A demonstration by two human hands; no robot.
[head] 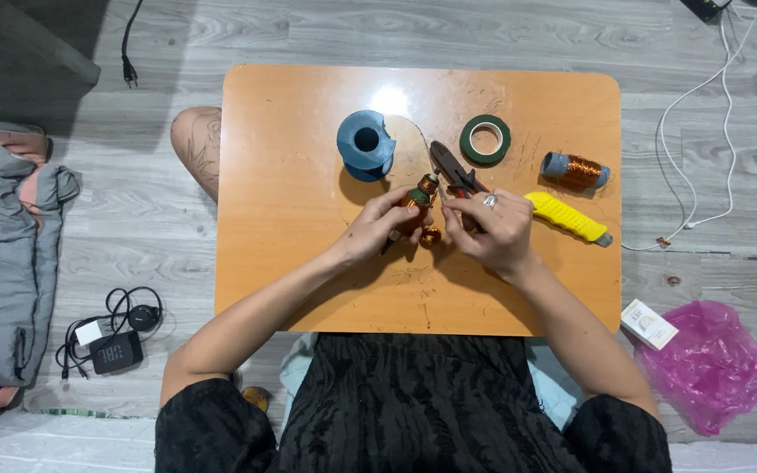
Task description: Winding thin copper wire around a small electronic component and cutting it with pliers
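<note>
Fingers [409, 208] of the left hand [378, 229] pinch a small copper-wrapped stem [420, 197] above the orange surface [291, 219], the right hand [497, 229] closed beside it on something I cannot make out; it looks light, thin, easily bent, best held mid-shaft.

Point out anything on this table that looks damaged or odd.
The orange table is scored with scratches, thickest near its front edge below the hands. Nothing else stands out; the tape roll and yellow knife lie flat.
</note>
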